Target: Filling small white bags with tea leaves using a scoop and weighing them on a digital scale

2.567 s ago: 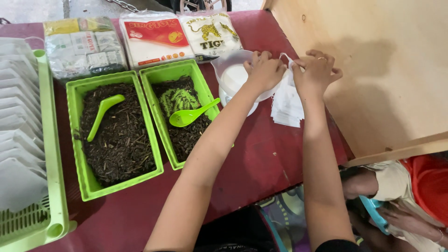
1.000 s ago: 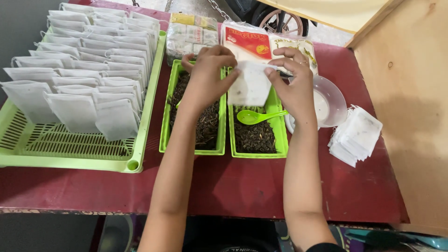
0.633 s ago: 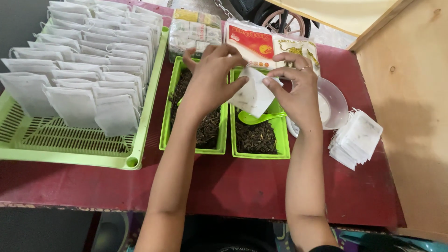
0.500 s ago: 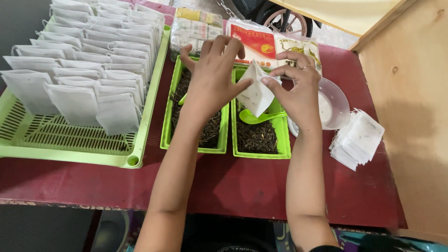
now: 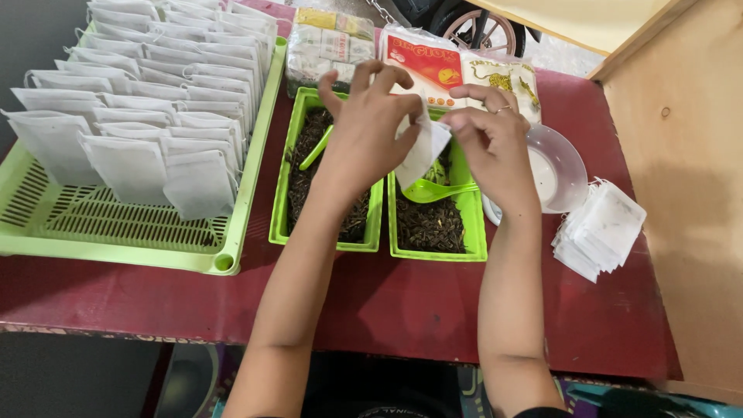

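Observation:
Both my hands hold one small white paper sachet [image 5: 423,151] above two green trays. My left hand [image 5: 370,124] pinches its upper left edge and my right hand [image 5: 487,139] grips its top right corner. Under them, the right green tray [image 5: 476,232] holds dark loose leaves and a green scoop [image 5: 433,190]. The left green tray [image 5: 280,209] holds the same dark leaves and a second green scoop [image 5: 316,147], partly hidden by my left hand.
A large green slotted basket [image 5: 116,232] at the left holds several rows of upright white sachets [image 5: 147,166]. A stack of empty white sachets [image 5: 602,228] lies at the right, beside a clear bowl [image 5: 561,166]. Printed packets [image 5: 422,58] lie behind the trays. A wooden panel [image 5: 689,155] bounds the right side.
My hands took a sachet from the stack at the right and brought it over the trays. They now hold it tilted and have shifted grip along its top edge.

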